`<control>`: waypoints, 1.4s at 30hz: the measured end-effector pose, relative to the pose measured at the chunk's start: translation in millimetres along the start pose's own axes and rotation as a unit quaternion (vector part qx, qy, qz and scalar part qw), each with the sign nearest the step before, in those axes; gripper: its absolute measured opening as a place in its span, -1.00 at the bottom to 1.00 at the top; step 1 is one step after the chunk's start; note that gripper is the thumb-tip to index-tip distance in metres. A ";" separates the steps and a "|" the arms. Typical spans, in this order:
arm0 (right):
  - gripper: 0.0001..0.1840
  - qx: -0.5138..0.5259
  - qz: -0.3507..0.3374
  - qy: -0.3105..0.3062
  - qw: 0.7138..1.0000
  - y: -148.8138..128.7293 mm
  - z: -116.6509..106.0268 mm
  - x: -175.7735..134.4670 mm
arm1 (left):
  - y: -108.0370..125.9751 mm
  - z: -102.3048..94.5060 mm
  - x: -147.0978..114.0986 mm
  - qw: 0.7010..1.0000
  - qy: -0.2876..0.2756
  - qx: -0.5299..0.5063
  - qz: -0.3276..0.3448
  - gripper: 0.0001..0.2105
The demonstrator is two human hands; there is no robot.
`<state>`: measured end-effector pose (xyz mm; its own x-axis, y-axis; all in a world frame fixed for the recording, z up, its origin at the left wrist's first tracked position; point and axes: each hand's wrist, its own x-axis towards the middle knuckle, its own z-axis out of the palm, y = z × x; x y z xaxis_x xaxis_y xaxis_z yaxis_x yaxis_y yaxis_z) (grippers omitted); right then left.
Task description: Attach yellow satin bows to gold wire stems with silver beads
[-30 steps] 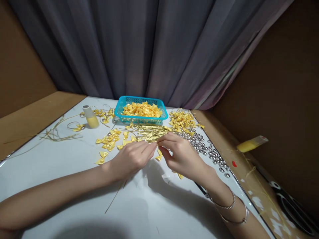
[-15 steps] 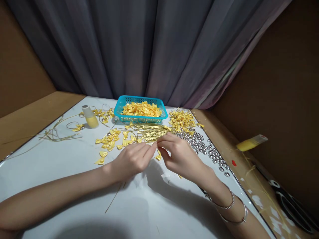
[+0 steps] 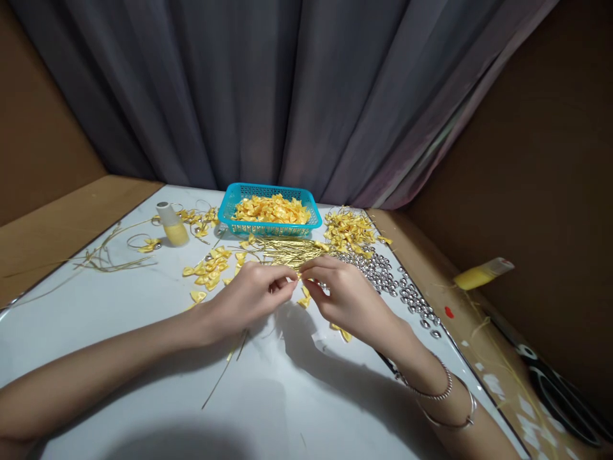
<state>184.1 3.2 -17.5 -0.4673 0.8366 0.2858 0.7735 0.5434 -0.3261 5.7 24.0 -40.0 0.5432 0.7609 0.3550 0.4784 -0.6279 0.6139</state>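
Observation:
My left hand [image 3: 253,294] and my right hand [image 3: 340,291] meet above the middle of the white table. Both are closed in a pinch, fingertips almost touching. A speck of yellow shows between them, too small and covered to name. Just beyond lies a bundle of gold cords [image 3: 287,251]. Under my right hand are a yellow ribbon bow [image 3: 304,298] and another partly hidden bow [image 3: 341,332]. To the left of the bundle, several loose yellow bows [image 3: 211,267] are scattered. Silver domed beads [image 3: 383,275] spread out to the right.
A blue basket [image 3: 269,225] of yellow bows stands at the back, beside a pile of corded bows [image 3: 349,230]. At left are a glue-like bottle [image 3: 172,225] and loose cords [image 3: 110,262]. Black-handled scissors [image 3: 555,390] and a second yellow bottle [image 3: 483,273] lie right.
My left hand has turned, its thumb and index finger now showing in a pinch; it covers more of the loose bows. My right hand has barely moved.

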 end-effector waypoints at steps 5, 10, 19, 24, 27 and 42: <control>-0.76 0.112 -0.004 -0.069 0.991 2.8 -8.3 5.6 | 4.0 -11.7 9.2 0.978 -0.081 -0.150 -0.120 -0.89; -0.78 0.221 0.010 -0.140 0.965 10.5 -14.7 12.3 | 4.5 -19.5 15.3 0.944 -0.168 -0.219 -0.183 -0.89; -0.89 0.337 0.045 -0.232 0.911 26.4 -15.8 17.0 | 0.5 -22.2 19.8 0.924 -0.201 -0.240 -0.221 -0.88; -0.88 0.331 0.041 -0.228 0.915 25.3 -17.8 17.3 | -3.5 -22.2 20.2 0.918 -0.220 -0.249 -0.215 -0.86; -0.88 0.337 0.037 -0.232 0.912 25.4 -17.4 17.0 | -6.0 -22.4 20.6 0.911 -0.236 -0.264 -0.212 -0.82; -0.88 0.314 0.014 -0.222 0.923 24.3 -21.3 16.5 | -11.0 -24.7 20.8 0.897 -0.271 -0.280 -0.208 -0.79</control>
<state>204.3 28.7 -1.6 -0.6889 0.7202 -0.0825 0.4519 0.3377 -0.8257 -5.3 50.8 -22.0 0.7272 0.6229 -0.2882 0.3774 -0.0121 0.9260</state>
